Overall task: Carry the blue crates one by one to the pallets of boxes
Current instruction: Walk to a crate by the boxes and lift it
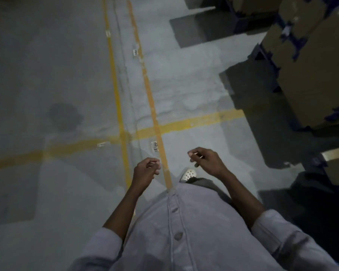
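No blue crate is in view. My left hand (146,169) and my right hand (205,160) hang in front of my shirt over the floor, a little apart, fingers loosely curled. Neither holds anything that I can make out. Stacks of brown cardboard boxes (309,61) stand on dark blue pallets (266,61) at the right, well ahead of my right hand.
Grey concrete floor with yellow lane lines (153,106) running ahead and one crossing line (184,125). A dark stain (65,116) marks the floor at left. My light shoe (188,175) shows between the hands. More boxes and a pallet sit at the far right edge (333,167).
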A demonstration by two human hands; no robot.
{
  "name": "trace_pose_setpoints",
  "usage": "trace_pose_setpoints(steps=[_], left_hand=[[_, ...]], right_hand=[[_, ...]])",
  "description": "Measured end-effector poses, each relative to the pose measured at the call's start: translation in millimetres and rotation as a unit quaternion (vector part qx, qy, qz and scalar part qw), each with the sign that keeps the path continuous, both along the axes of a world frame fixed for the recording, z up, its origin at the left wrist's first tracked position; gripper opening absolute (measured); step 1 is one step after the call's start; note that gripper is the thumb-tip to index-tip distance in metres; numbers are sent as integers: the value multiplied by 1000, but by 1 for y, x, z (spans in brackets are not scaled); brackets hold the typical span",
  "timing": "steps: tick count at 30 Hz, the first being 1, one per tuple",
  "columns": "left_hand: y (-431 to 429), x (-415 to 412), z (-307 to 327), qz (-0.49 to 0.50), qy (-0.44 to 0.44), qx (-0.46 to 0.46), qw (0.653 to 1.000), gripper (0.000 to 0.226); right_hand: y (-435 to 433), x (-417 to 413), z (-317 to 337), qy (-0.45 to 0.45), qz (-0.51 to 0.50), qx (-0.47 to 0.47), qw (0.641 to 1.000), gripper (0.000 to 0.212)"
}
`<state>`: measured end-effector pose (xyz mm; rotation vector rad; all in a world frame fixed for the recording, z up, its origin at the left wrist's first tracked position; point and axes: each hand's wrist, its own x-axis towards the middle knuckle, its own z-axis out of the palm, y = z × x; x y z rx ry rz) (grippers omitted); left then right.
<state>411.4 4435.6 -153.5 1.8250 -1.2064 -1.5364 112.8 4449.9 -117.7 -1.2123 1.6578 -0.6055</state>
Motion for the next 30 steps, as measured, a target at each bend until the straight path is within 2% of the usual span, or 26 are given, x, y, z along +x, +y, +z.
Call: trace_pose_setpoints(steps=[3, 8, 13, 16, 20, 25, 30], left_hand=[[-65, -13, 13, 44, 2, -4, 999, 13], [-160, -17, 18, 99, 22, -4, 995, 15], [-282, -10, -7, 143, 38, 0, 989, 5], [-380, -1, -17, 113, 32, -24, 993, 16], [-498, 12, 1, 55, 24, -55, 997, 28], [-658, 16, 51, -9, 38, -113, 993, 29], [-776, 3, 59, -29, 64, -137, 988, 30]], right_hand=[[-86, -12, 13, 26, -26, -19, 999, 15], [-200, -3, 20, -5, 27, 6, 1000, 16], [-318, 2, -1, -17, 55, 39, 998, 16], [-407, 4, -15, -1, 40, 44, 998, 16], [-506, 13, -1, -1, 12, 41, 999, 14], [-632, 32, 35, -14, -14, 22, 1000, 14], [-740, 26, 34, -31, -20, 26, 999, 15]])
